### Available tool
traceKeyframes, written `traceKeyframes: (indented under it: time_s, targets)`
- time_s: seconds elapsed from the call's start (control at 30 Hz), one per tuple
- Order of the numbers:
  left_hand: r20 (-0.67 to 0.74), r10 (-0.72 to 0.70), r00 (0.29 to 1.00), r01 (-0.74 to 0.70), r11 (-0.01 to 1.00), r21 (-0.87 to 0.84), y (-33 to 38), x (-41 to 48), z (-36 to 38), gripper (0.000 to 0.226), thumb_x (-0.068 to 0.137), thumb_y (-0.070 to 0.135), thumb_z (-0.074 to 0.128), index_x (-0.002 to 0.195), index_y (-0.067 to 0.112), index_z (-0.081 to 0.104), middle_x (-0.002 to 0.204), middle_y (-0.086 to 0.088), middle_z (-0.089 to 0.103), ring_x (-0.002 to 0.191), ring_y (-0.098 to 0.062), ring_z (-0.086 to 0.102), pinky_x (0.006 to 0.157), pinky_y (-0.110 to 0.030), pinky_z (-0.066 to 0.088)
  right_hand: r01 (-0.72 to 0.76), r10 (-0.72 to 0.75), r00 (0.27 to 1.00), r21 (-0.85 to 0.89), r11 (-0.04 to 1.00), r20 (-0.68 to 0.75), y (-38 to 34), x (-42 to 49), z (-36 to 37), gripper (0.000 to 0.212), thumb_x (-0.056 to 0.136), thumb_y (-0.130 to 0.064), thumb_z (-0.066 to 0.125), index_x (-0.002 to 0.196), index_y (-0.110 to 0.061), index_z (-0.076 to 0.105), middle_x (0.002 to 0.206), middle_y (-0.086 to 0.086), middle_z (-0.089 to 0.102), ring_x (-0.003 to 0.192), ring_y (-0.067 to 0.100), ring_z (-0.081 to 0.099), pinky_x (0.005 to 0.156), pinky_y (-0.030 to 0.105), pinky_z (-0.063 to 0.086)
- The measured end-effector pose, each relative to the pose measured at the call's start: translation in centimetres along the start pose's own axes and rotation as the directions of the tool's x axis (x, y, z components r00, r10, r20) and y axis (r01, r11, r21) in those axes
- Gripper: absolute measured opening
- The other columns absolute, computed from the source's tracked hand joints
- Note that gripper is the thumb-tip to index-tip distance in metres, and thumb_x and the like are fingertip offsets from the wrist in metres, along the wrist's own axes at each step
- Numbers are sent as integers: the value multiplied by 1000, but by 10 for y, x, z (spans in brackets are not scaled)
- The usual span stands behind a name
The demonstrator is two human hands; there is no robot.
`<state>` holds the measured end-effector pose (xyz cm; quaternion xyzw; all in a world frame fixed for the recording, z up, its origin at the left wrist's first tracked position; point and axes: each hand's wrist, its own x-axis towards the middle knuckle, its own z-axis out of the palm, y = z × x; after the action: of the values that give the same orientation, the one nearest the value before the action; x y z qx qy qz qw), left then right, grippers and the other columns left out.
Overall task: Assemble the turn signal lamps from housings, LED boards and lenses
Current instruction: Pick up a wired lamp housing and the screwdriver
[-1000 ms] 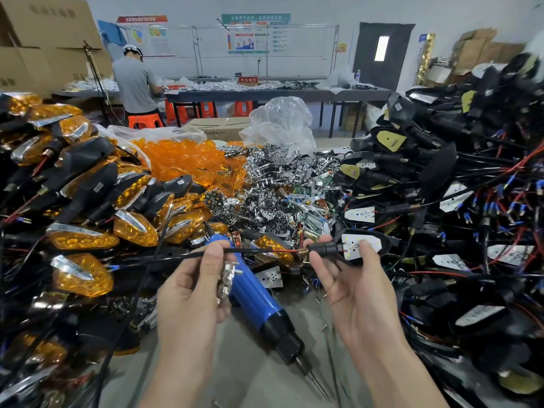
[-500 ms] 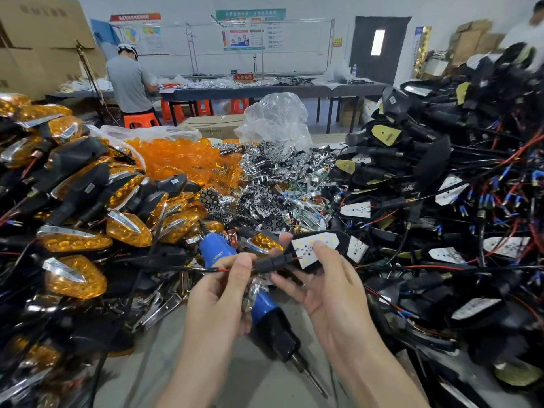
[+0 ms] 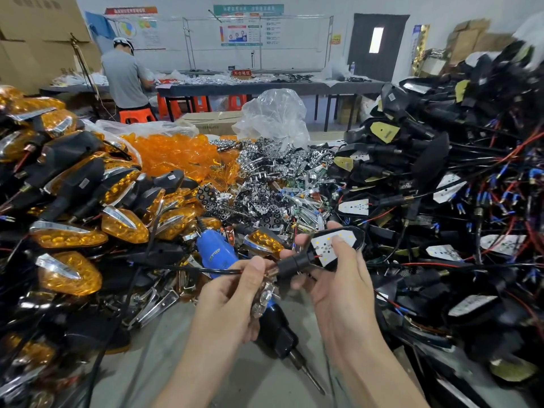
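Black plastic lamp housing [image 3: 300,260] with a white LED board [image 3: 323,250] seated in it is held face-up above the grey tabletop [image 3: 164,363], centre of the head view.

- Right hand [image 3: 341,290]: fingers curled under the housing, thumb pressing on the board.
- Left hand [image 3: 232,301]: thumb and forefinger pinch the thin black lead wire [image 3: 206,270] just beside the housing stem. A small chrome part [image 3: 265,295] sits against its fingers; can't tell if it's gripped.
- Blue electric screwdriver [image 3: 217,254] lies on the tabletop under both hands, bit pointing toward the camera.
- Left: pile of amber-lensed finished lamps [image 3: 70,272].
- Back: loose orange lenses [image 3: 176,154], heap of chrome reflectors [image 3: 265,184].
- Right: stack of wired black housings [image 3: 441,201].
- Person in a grey shirt [image 3: 123,78] stands at the far bench.
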<state>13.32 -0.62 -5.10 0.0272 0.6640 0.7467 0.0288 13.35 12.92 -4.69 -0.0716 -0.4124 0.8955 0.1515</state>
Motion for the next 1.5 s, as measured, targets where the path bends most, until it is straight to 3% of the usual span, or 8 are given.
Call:
traceKeyframes:
  time_s: [0.23, 0.43, 0.6, 0.7, 0.83, 0.97, 1.27, 1.5]
  targets:
    - [641, -258, 723, 166, 965, 202, 9, -11, -16, 40, 88, 56, 60, 88, 19, 75, 50, 10, 54, 36, -2, 44, 40, -15, 33, 80, -64, 988, 114, 990, -139, -14, 15, -15, 12, 109, -25, 41, 115, -16, 46, 82, 10, 71, 56, 22, 63, 58, 34, 58]
    - [850, 67, 523, 349, 893, -285, 13, -14, -33, 31, 102, 19, 54, 124, -3, 54, 72, -5, 50, 53, -5, 51, 50, -15, 46, 82, -40, 986, 257, 963, -164, -33, 25, -22, 18, 110, -23, 40, 108, -22, 58, 77, -3, 71, 49, 8, 53, 39, 19, 40]
    - [452, 69, 889, 108, 929, -353, 18, -9, -47, 66, 63, 39, 93, 121, 17, 68, 62, -4, 46, 46, -9, 41, 42, -19, 40, 137, -103, 985, 264, 955, -140, -88, 35, -1, 14, 109, -24, 43, 105, -16, 53, 87, -3, 68, 50, 4, 48, 39, 16, 34]
    - [221, 94, 971, -6, 930, -369, 25, 1, -41, 61, 65, 39, 90, 117, 14, 70, 65, -2, 47, 51, -10, 44, 45, -21, 41, 263, -271, 963, 243, 934, -1, -141, 41, 39, 18, 109, -27, 44, 111, -13, 56, 85, -4, 70, 55, 5, 54, 43, 18, 38]
    - [144, 92, 985, -97, 995, 30, 25, 2, -28, 32, 84, 43, 65, 102, 17, 71, 83, -15, 61, 68, -13, 59, 70, -27, 53, 343, -367, 928, 249, 906, 57, -165, 40, 93, 17, 109, -26, 46, 121, -14, 51, 86, -1, 71, 54, 8, 55, 41, 20, 38]
    - [114, 135, 984, -173, 873, 455, 17, -3, -21, 11, 96, 37, 58, 90, 32, 65, 79, 16, 66, 78, -7, 59, 74, -23, 43, 246, -246, 969, 181, 952, -22, -126, 31, 105, 10, 110, -20, 44, 117, -15, 50, 80, 1, 67, 52, 9, 53, 39, 20, 37]
    - [-53, 171, 984, -127, 876, 466, 22, -14, -44, 15, 98, 37, 55, 96, 27, 66, 86, 6, 71, 81, -4, 65, 68, -22, 46, -118, 94, 993, 629, 768, 72, -104, 15, 106, 25, 108, -29, 47, 100, -8, 57, 72, -1, 64, 46, 6, 50, 37, 15, 35]
    - [-207, 176, 962, -168, 984, 54, 50, -11, -65, 10, 92, 32, 66, 88, 25, 73, 65, -4, 68, 56, -17, 63, 59, -36, 59, 229, -242, 907, 78, 970, 345, -224, -16, 112, 20, 106, -31, 51, 101, -12, 58, 84, -5, 67, 50, 2, 38, 38, 14, 28]
